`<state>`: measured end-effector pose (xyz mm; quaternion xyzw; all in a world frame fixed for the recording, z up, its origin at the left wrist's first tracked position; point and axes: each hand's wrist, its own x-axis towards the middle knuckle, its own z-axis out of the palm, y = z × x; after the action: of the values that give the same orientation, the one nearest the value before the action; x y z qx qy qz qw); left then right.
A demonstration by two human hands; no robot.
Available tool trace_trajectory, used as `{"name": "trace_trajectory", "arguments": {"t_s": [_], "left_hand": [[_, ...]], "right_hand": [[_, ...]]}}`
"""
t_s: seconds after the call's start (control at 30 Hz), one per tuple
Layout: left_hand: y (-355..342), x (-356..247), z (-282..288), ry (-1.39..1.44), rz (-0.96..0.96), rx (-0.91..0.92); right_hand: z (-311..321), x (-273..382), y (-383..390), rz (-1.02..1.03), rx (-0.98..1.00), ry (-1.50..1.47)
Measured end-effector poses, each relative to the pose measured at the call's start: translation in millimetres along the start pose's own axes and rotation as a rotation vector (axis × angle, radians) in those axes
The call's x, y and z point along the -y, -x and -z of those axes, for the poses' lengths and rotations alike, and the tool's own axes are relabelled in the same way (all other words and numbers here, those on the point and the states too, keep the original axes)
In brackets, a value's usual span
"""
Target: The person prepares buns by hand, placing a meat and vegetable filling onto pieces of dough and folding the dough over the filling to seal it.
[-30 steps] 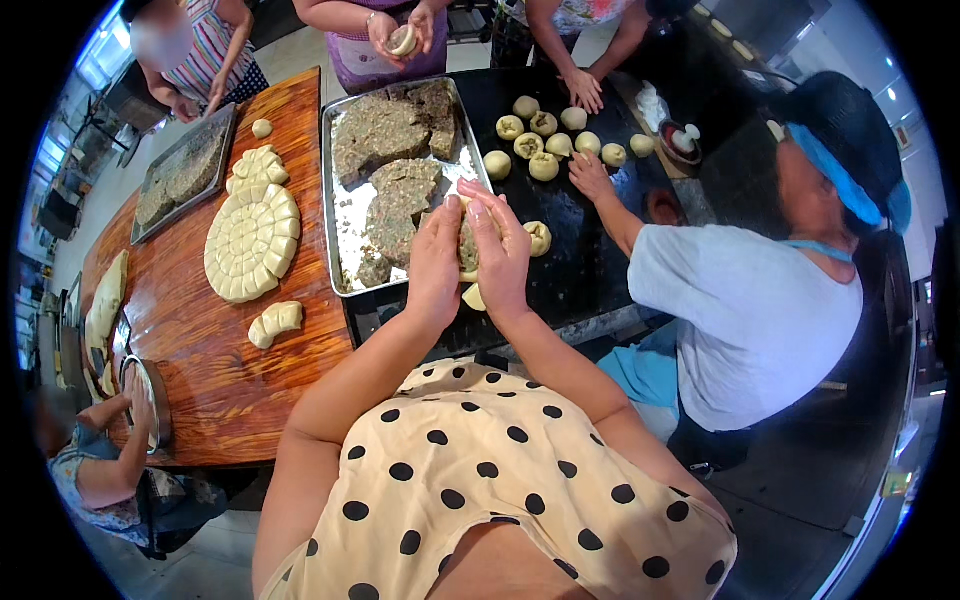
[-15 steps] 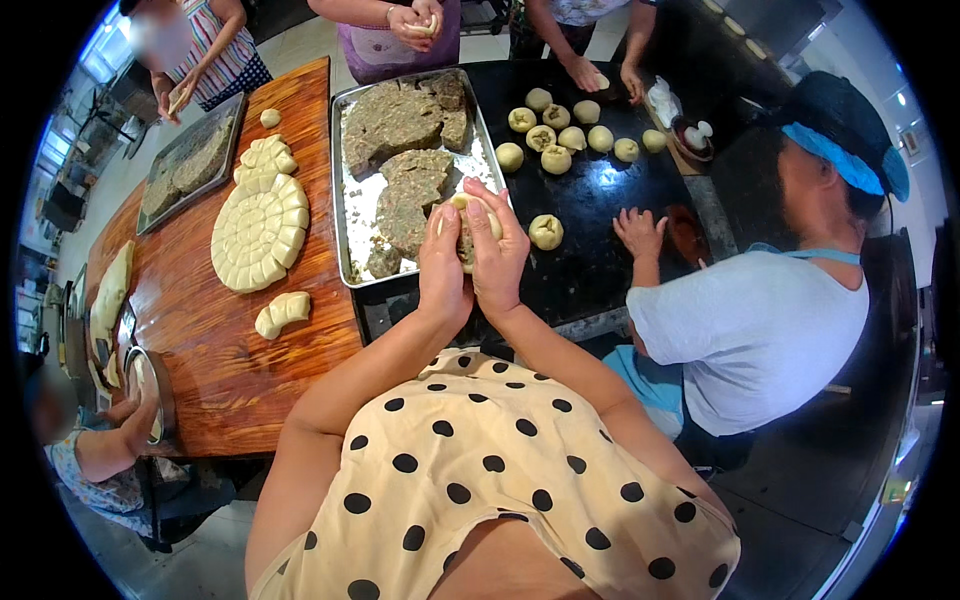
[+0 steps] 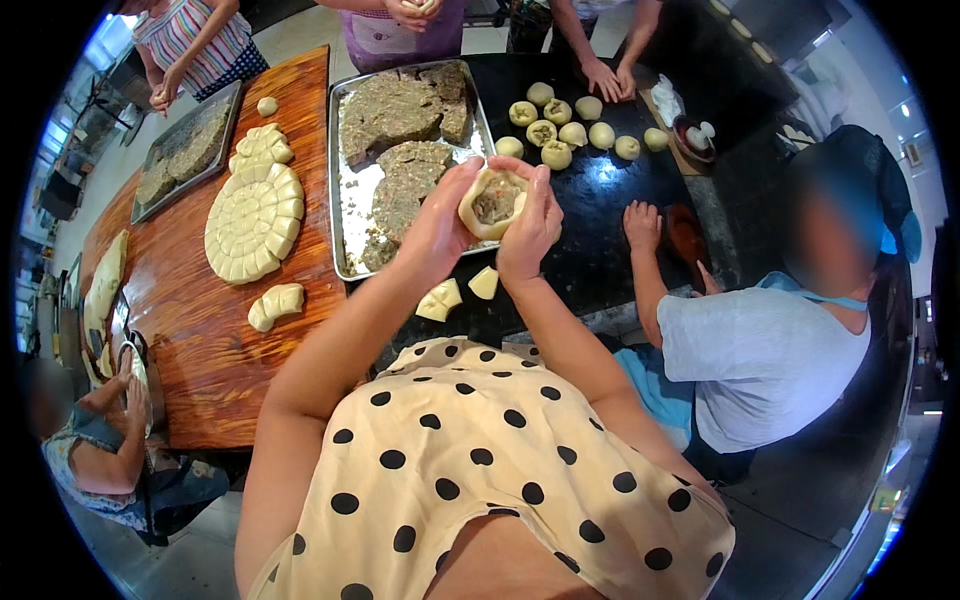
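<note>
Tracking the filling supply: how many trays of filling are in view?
2: one tray just beyond the left hand, the other tray at the far left edge of the wooden table. Another could be hidden behind people.

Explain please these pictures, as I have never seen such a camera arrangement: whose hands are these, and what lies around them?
There is no machine: these are a person's bare hands. The pictures come from the left of two fisheye cameras worn on the head, looking down, so straight edges bend. The left hand and right hand hold a pale, round, open-topped dough ball with grey-brown filling inside. Ahead lies a rectangular silver metal tray with lumps of speckled grey-brown mixture. On the black tabletop are round pale dough balls and, nearer the person, two small pale dough pieces. On the glossy brown wooden tabletop, leftward, lies a segmented disc of pale dough.
</note>
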<state>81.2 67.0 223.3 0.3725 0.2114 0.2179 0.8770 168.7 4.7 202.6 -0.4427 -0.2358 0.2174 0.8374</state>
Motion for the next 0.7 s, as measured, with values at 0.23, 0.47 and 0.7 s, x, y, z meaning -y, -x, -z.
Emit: {"name": "trace_trajectory", "arguments": {"t_s": [0.23, 0.47, 0.7], "left_hand": [[1, 33, -3, -0.446, -0.368, -0.194], [14, -7, 33, -0.385, -0.061, 0.016], [26, 7, 15, 0.02, 0.063, 0.006]], "right_hand": [[-5, -11, 2, 0.576, 0.113, 0.61], [21, 18, -2, 0.285, 0.664, 0.628], [12, -2, 22, 0.474, 0.304, 0.779]]}}
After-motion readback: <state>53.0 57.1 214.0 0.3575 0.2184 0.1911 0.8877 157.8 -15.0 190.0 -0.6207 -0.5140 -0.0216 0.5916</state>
